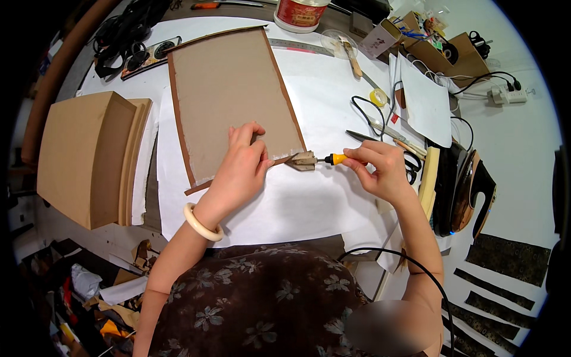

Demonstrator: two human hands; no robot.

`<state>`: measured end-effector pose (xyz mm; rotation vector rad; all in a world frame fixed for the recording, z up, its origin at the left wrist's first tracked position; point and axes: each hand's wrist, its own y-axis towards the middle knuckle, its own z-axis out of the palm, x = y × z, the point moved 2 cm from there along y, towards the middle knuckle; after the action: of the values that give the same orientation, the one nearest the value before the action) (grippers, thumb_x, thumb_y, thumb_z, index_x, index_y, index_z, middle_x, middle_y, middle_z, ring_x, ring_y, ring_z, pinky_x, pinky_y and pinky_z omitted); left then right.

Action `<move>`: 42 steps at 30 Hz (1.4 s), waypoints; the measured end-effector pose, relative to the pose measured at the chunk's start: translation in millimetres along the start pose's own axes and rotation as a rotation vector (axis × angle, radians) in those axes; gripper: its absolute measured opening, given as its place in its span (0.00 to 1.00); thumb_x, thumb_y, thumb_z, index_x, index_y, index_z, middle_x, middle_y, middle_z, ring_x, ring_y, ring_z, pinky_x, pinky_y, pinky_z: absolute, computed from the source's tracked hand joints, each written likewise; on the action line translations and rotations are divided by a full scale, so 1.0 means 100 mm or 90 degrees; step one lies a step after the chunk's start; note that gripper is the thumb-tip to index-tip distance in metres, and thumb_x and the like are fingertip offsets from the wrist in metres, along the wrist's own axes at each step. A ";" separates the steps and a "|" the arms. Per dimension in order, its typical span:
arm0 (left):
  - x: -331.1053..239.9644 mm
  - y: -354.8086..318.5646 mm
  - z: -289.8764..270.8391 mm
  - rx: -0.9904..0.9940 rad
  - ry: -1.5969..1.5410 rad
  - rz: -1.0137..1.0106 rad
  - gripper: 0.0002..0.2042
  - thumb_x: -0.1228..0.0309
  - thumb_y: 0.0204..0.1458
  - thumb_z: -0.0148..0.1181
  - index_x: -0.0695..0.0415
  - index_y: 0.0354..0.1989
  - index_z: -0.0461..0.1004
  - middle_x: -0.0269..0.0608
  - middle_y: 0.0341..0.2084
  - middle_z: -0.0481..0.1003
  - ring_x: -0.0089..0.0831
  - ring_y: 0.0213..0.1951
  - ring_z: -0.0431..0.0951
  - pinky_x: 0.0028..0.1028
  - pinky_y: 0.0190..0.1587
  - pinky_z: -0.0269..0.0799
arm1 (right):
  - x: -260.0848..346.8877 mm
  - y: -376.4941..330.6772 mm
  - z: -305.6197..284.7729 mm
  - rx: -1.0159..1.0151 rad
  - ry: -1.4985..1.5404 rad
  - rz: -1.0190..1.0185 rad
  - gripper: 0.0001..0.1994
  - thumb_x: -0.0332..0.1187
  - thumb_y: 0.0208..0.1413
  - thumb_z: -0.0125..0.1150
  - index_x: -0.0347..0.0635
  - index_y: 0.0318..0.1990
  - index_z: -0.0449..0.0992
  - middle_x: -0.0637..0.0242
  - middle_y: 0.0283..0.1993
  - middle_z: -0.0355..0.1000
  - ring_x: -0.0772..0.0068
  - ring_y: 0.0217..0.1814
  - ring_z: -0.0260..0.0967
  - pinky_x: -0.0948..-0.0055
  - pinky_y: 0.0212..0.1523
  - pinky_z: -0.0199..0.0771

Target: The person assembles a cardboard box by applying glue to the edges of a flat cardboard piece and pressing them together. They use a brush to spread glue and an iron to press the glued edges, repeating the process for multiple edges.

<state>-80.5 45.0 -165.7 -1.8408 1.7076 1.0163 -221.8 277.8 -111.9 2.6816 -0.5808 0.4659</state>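
A grey-brown board [229,95] with a dark brown edge strip lies on white paper [309,202]. My left hand [241,163] presses flat on the board's near right corner; a pale bangle sits on that wrist. My right hand [377,169] grips the yellow-handled small iron tool [315,159], whose flat, glue-stained head touches the board's near right corner. A black cord runs from below toward my right arm.
A stack of tan boards [89,154] stands at the left. A metal ruler [309,47], red tin [300,13], brush [352,56], tape roll [378,96], scissors [410,163] and cables lie at the back and right. Dark strips [505,256] lie at the far right.
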 end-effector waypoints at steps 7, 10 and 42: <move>0.02 0.00 0.01 -0.012 0.027 0.015 0.09 0.81 0.49 0.61 0.65 0.24 0.65 0.53 0.50 0.64 0.49 0.52 0.65 0.41 0.60 0.58 | 0.05 0.08 0.03 0.021 0.002 -0.011 0.05 0.28 0.48 0.71 0.40 0.33 0.82 0.66 0.22 0.72 0.72 0.19 0.69 0.76 0.19 0.63; 0.02 0.00 0.01 -0.006 -0.014 -0.002 0.09 0.81 0.49 0.61 0.65 0.24 0.65 0.52 0.50 0.65 0.48 0.52 0.65 0.40 0.59 0.59 | 0.06 0.09 0.05 0.020 0.005 -0.027 0.05 0.30 0.48 0.70 0.42 0.33 0.82 0.68 0.21 0.71 0.71 0.19 0.67 0.74 0.18 0.62; 0.24 -0.46 -0.46 0.021 -0.089 -0.081 0.12 0.78 0.50 0.64 0.62 0.23 0.64 0.50 0.57 0.63 0.51 0.68 0.58 0.30 0.43 0.71 | 0.28 0.21 0.08 0.067 -0.078 -0.058 0.05 0.29 0.47 0.69 0.41 0.27 0.77 0.67 0.22 0.70 0.67 0.20 0.68 0.72 0.20 0.64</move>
<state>-26.3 2.0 -162.0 -1.7879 1.4973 1.0329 -205.1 247.5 -102.6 2.8381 -0.4766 0.3179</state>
